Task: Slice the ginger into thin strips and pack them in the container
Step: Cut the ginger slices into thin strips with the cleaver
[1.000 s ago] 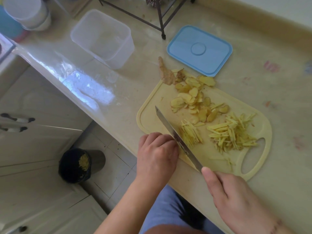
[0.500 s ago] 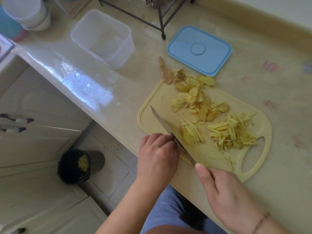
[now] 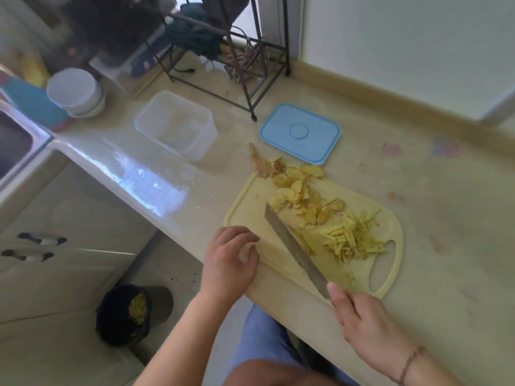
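Gripping the knife (image 3: 295, 249), the right hand (image 3: 365, 321) angles its blade across the board (image 3: 245, 213); ginger slices (image 3: 298, 196) lie beyond the tip, left hand (image 3: 230, 263) loosely curled, empty, nearer.

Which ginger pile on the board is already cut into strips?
The strip pile by the board's handle hole, right of the knife. The far pile is still round slices.

One knife (image 3: 292, 249) — one lid (image 3: 300, 134)
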The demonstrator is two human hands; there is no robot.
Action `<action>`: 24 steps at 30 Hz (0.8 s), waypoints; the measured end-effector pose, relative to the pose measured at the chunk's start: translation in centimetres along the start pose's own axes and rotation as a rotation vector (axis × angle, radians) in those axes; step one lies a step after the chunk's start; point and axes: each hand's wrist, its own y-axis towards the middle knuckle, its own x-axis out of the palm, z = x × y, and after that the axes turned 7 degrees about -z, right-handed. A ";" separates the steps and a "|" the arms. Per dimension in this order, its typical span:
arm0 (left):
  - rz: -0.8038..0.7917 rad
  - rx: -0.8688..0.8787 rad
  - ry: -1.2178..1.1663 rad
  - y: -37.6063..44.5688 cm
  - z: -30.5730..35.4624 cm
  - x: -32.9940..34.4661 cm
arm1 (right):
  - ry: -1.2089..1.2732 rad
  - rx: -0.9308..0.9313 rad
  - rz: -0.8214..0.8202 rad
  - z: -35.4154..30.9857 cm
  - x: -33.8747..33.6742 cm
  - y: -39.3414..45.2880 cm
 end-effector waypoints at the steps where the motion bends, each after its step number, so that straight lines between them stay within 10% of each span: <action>1: -0.097 0.051 0.003 0.8 0.1 0.0 | 0.028 0.050 0.007 0.4 -0.6 -0.5; 6: -0.529 0.281 0.087 4.8 0.4 1.3 | 0.332 0.279 -0.011 0.6 -3.0 -3.6; 14: -0.620 0.600 0.242 8.3 0.8 3.7 | 0.645 0.356 0.188 -0.4 -4.0 -6.1; 24: -0.565 0.600 0.152 8.5 5.0 6.5 | 0.750 0.350 0.235 -0.7 -2.5 -6.4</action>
